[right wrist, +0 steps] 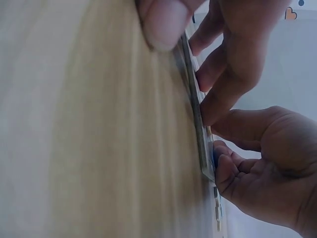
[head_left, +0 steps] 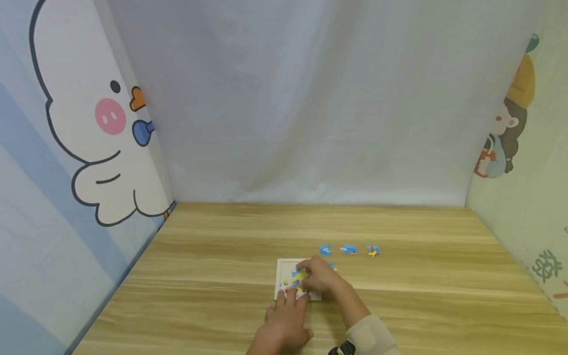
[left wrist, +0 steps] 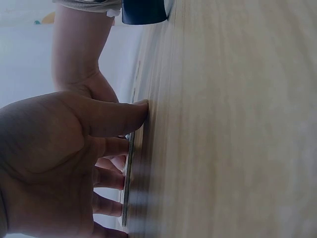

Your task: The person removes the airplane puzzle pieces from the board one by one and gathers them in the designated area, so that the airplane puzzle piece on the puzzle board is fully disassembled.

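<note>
A small pale jigsaw tray (head_left: 277,277) lies on the table, with several colourful pieces in its lower and middle part. My left hand (head_left: 287,323) rests its extended fingers on the tray's near edge; in the left wrist view its thumb (left wrist: 119,116) lies apart from them, by the tabletop. Over the tray's right side, my right hand (head_left: 320,274) pinches a jigsaw piece with bent fingers. A bit of blue (right wrist: 215,154) shows beneath those fingertips in the right wrist view. The fingers hide most of that piece and part of the picture.
Three loose blue jigsaw pieces lie in a row beyond the tray: one on the left (head_left: 326,250), one in the middle (head_left: 348,249), one on the right (head_left: 373,251). Another piece (head_left: 332,266) is partly hidden behind the right hand. A pale curtain (head_left: 310,123) hangs behind the wooden table (head_left: 213,256).
</note>
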Action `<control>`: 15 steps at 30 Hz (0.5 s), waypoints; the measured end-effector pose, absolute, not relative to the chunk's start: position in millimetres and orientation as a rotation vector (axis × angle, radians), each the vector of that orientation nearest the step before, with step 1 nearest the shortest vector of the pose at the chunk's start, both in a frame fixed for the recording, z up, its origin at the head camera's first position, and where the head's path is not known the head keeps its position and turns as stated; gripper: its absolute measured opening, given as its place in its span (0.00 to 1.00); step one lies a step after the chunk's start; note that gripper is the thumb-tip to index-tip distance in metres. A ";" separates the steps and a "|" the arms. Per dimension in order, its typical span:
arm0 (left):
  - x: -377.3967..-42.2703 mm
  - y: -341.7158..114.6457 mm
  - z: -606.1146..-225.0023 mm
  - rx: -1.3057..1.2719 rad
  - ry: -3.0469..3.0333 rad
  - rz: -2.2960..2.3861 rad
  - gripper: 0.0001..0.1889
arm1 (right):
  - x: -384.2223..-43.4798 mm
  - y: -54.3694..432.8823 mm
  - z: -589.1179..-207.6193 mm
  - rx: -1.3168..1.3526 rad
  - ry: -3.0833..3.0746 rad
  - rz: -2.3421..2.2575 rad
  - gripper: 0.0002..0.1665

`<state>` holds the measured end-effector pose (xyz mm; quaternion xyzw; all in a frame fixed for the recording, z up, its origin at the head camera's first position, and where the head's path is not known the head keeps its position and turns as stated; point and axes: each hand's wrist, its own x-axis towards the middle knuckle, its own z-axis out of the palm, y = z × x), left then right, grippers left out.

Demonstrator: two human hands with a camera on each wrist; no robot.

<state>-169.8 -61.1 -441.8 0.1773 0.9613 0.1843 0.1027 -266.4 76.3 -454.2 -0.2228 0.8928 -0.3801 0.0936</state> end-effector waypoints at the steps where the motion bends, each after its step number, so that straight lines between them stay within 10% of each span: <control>1: -170.1 -61.1 -442.1 0.523 2.838 0.547 0.35 | -266.8 76.3 -454.2 -0.654 2.651 -1.123 0.25; 15: -171.5 -60.9 -444.3 0.530 2.836 0.563 0.35 | -270.8 77.1 -461.3 -0.596 2.652 -1.185 0.24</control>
